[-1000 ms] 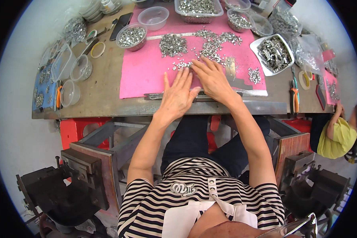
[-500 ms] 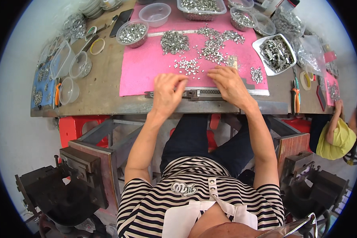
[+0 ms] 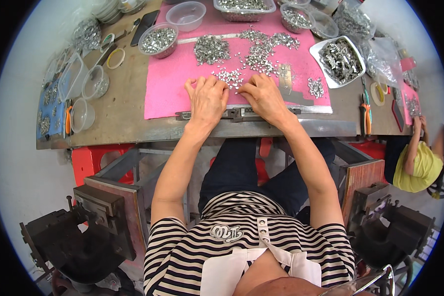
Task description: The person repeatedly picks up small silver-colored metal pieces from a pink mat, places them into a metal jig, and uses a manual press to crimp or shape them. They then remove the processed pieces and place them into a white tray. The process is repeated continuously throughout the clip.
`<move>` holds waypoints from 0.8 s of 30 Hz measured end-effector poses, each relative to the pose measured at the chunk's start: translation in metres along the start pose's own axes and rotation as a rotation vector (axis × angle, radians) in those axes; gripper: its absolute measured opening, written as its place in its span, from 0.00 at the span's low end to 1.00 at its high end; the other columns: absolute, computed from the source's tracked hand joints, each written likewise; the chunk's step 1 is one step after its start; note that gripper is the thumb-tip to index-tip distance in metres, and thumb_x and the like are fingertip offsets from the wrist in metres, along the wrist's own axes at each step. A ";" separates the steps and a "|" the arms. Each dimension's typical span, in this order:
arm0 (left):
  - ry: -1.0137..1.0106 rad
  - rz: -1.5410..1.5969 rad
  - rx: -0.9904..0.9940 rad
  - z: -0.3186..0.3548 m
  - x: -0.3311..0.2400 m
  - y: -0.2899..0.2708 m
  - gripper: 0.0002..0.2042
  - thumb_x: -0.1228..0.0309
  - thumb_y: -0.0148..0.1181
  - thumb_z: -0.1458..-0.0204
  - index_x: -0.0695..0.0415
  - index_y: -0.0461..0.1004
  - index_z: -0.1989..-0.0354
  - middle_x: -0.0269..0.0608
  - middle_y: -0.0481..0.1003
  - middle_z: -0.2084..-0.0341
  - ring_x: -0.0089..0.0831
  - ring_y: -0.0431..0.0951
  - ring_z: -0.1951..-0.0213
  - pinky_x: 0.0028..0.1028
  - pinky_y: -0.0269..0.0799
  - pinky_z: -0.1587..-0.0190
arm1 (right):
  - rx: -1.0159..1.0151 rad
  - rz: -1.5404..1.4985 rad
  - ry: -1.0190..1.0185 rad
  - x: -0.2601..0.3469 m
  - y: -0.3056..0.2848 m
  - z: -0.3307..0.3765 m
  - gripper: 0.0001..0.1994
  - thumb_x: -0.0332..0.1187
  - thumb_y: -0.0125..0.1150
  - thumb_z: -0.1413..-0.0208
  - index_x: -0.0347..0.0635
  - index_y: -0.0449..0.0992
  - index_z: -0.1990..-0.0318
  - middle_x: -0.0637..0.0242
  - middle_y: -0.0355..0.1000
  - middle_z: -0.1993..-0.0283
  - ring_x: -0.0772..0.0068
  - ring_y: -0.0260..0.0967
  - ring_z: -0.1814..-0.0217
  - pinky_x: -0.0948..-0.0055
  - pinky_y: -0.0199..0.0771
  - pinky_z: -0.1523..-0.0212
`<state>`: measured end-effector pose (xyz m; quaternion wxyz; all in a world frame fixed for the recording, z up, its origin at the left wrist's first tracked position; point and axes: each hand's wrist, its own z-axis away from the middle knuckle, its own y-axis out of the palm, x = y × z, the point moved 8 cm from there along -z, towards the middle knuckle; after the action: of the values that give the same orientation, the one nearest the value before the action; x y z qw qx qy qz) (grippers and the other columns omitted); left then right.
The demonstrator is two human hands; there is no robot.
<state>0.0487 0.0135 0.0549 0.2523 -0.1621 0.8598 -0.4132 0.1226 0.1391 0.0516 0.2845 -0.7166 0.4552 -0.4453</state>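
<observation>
My left hand (image 3: 208, 101) is over the pink mat (image 3: 165, 93), fingers bent down at the near left edge of a small loose heap of shiny metal pieces (image 3: 229, 76). Thumb and forefinger are drawn together at the heap, but their tips are too small to show what is between them. From the right, my right hand (image 3: 266, 100) reaches the same heap with thumb and forefinger pinched close together. Whatever it holds is too small to make out. Just below both hands, a narrow dark metal fixture (image 3: 237, 115) lies along the mat's front edge, its right part covered by my right wrist.
Larger metal heaps (image 3: 211, 49) lie farther back. Round tubs (image 3: 158, 40) and a white dish of dark metal parts (image 3: 339, 60) stand around the mat. Orange-handled pliers (image 3: 365, 118) lie at right. Another person in a yellow top (image 3: 413, 165) works at far right.
Both hands have moved to the loose heap; my right hand has shifted left and its fingertips have come down to the pieces. The view has shifted slightly.
</observation>
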 end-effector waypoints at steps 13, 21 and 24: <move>0.104 0.363 0.157 0.017 -0.036 -0.009 0.04 0.73 0.68 0.49 0.54 0.79 0.67 0.33 0.74 0.71 0.33 0.74 0.64 0.44 0.58 0.40 | -0.006 0.155 -0.037 -0.002 -0.007 0.005 0.04 0.31 0.65 0.45 0.44 0.78 0.64 0.64 0.70 0.64 0.60 0.67 0.56 0.59 0.63 0.51; 0.154 0.268 0.117 0.024 -0.049 -0.008 0.05 0.72 0.69 0.49 0.53 0.80 0.66 0.33 0.74 0.70 0.34 0.75 0.63 0.47 0.59 0.38 | -0.009 0.145 -0.072 -0.002 -0.010 0.006 0.05 0.31 0.67 0.47 0.47 0.82 0.63 0.68 0.70 0.65 0.64 0.68 0.57 0.62 0.63 0.52; 0.126 0.309 0.112 0.024 -0.043 -0.011 0.04 0.71 0.68 0.47 0.52 0.81 0.64 0.33 0.77 0.69 0.33 0.76 0.62 0.48 0.58 0.37 | -0.012 0.149 -0.070 -0.003 -0.011 0.008 0.05 0.31 0.66 0.46 0.46 0.81 0.62 0.67 0.70 0.65 0.63 0.68 0.57 0.61 0.63 0.52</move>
<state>0.0983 0.0120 0.0637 0.2671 0.0123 0.8643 -0.4261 0.1336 0.1463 0.0562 0.3282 -0.6975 0.4996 -0.3952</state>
